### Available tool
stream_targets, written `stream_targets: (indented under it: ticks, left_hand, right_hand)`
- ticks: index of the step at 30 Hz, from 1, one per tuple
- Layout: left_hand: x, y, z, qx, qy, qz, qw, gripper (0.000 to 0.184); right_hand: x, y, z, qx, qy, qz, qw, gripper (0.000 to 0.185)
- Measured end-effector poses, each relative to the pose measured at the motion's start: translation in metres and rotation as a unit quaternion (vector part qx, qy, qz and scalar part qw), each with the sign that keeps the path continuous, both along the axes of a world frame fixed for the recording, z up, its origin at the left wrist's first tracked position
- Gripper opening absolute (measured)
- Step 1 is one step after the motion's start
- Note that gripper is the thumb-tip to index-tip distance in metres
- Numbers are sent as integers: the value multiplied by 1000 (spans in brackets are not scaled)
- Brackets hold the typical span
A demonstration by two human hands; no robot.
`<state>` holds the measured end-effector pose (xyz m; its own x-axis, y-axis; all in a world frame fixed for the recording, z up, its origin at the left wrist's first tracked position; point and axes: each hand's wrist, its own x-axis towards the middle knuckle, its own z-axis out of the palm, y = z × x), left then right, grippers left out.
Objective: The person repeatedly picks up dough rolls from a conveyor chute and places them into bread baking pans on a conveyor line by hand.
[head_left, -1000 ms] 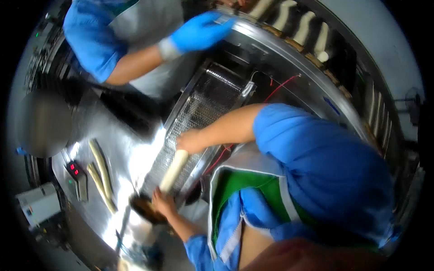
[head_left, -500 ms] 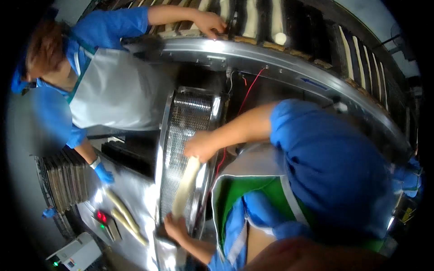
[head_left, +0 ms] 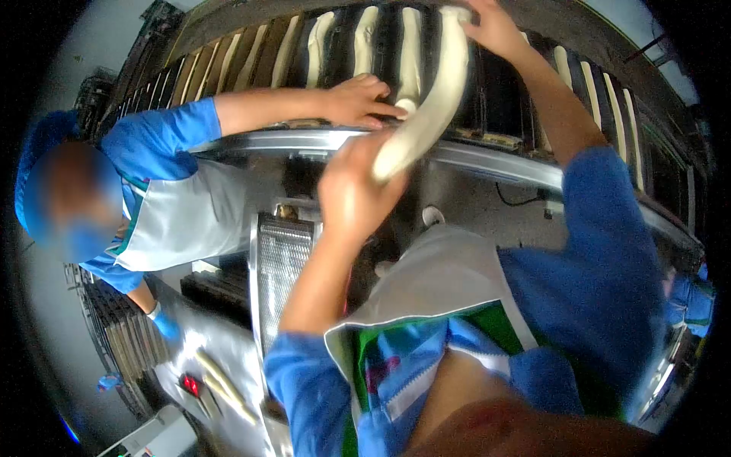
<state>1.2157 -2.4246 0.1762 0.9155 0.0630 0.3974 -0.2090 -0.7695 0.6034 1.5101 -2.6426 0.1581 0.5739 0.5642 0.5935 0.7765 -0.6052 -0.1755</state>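
A long, pale dough strip [head_left: 434, 107] hangs in a curve between my two hands, above the dark trays at the conveyor's edge. My left hand [head_left: 359, 186] is closed around its near end. My right hand [head_left: 495, 30] grips the far end, over the trays' far side. Beneath and beside the strip are dark trough-like trays [head_left: 491, 95], several holding dough strips of their own. Close to my left hand, a co-worker's bare hand [head_left: 362, 100] rests by the end of another dough strip [head_left: 411, 57].
A metal conveyor rail [head_left: 502, 166] curves along the trays. A narrow mesh belt [head_left: 283, 263] runs toward it. The co-worker in a white apron [head_left: 194, 209] stands at left, a blue-gloved hand [head_left: 164, 326] over a steel table [head_left: 247, 365] with dough strips and a scale [head_left: 192, 387].
My hands have lifted the dough strip from over the mesh belt and carried it up to the trays. The view has shifted, and the co-worker's bare hand is now beside my left hand.
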Motion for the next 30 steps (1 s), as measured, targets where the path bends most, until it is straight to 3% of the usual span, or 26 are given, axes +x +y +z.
stream_targets:
  ticks: [1, 3, 5, 7, 11, 13, 15, 16, 17, 18, 20, 21, 23, 25, 30]
  left_hand:
    - [24, -13, -9, -23, 10, -7, 1000, 52]
    - [53, -25, -24, -20, 80, -49, 995, 59]
    - [57, -24, -44, -56, 115, -43, 991, 57]
    - [39, -3, -67, 21, 178, -31, 983, 53]
    - [-43, 52, -127, -57, 298, 148, 941, 45]
    - [-103, 80, -155, -90, 265, 198, 939, 42]
    - [-166, 91, -164, -46, 271, 348, 896, 43]
    - [-189, 97, -155, -7, 231, 344, 910, 47]
    - [-224, 109, -166, -12, 317, 433, 844, 49]
    - [-270, 123, -189, -63, 291, 505, 811, 51]
    - [-326, 126, -185, -27, 317, 599, 735, 54]
    - [-338, 115, -172, 58, 370, 616, 693, 55]
    - [-389, 113, -183, 35, 395, 658, 640, 63]
    - [-436, 113, -202, 32, 444, 677, 586, 69]
    - [-511, 114, -220, 77, 450, 649, 609, 75]
  right_hand:
    - [12, 3, -3, 7, -121, -96, 988, 28]
    - [41, 3, -28, -32, 122, -145, 981, 51]
    - [19, 20, -38, -132, 316, -203, 917, 58]
    - [-14, 29, -62, -206, 387, -178, 881, 62]
    - [-19, 44, -99, -245, 342, -159, 893, 62]
    - [-2, 52, -109, -263, 348, -175, 883, 61]
    - [4, 57, -118, -237, 314, -152, 907, 57]
    - [4, 60, -119, -189, 360, -171, 898, 57]
    - [0, 57, -130, -218, 250, -134, 934, 49]
    - [-3, 56, -135, -189, 253, -129, 940, 48]
    - [-10, 56, -146, -131, 259, -117, 950, 48]
    - [-18, 51, -153, -105, 220, -138, 960, 47]
    - [-45, 55, -142, 0, 204, -84, 975, 36]
    - [-89, 76, -144, 34, 125, -19, 991, 32]
    - [-195, 183, -139, -54, 235, 263, 934, 32]
